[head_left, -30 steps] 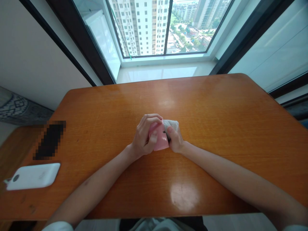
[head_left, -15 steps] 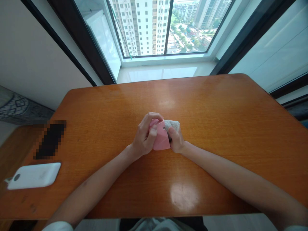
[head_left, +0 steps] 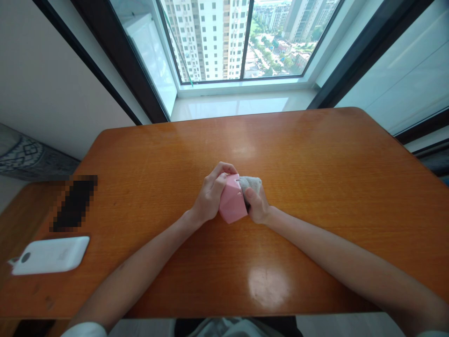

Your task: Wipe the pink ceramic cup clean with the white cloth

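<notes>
A small pink faceted object [head_left: 231,204] is held over the middle of the orange wooden table [head_left: 315,187]. My left hand [head_left: 209,196] wraps its fingers over the object's left and top side. My right hand [head_left: 257,203] is closed on a crumpled grey-white cloth [head_left: 249,183] and presses it against the pink object's right side. Both hands touch the object, just above the tabletop.
A white flat device [head_left: 51,255] lies at the table's left front corner, with a blurred dark rectangle [head_left: 73,203] just behind it. A large window [head_left: 231,37] and a pale sill lie beyond the far edge. A patterned cushion [head_left: 24,159] sits at far left.
The pink object has been turned in my hands, so a different face now points at me. My left fingers shifted higher on it. The cloth stays pressed on the right.
</notes>
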Tool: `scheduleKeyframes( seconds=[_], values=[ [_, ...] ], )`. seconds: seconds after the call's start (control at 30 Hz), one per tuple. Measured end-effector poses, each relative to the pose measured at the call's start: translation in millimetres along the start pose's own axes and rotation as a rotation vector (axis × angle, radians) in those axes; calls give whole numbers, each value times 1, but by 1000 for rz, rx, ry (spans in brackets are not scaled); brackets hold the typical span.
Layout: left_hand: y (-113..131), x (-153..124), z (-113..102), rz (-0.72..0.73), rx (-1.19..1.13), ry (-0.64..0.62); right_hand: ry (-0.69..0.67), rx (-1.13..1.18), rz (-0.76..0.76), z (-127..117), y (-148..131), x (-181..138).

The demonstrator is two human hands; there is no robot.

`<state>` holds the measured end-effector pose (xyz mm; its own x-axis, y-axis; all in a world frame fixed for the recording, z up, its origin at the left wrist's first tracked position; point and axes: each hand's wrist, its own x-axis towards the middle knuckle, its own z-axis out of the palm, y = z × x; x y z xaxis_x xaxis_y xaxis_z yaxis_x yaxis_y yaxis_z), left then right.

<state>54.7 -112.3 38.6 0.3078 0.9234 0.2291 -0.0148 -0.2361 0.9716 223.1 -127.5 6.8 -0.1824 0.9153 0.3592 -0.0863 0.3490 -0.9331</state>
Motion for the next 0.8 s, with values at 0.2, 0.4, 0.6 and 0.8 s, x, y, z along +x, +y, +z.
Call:
scheduleKeyframes(
  seconds=[0.2, 0.4, 0.6, 0.8],
  values=[
    [0, 5, -2, -64, -56, -17, -32, -60, -13, -3, 5, -4],
    [-4, 0, 1, -50, -88, 7, -41, -95, -43, -4, 4, -4],
    [-15, -4, -6, 355, 52, 175, 31, 16, 72, 0, 1, -2],
    [-27, 0, -18, 844, 468, -13, 232, 126, 181, 2, 6, 1]
  ],
)
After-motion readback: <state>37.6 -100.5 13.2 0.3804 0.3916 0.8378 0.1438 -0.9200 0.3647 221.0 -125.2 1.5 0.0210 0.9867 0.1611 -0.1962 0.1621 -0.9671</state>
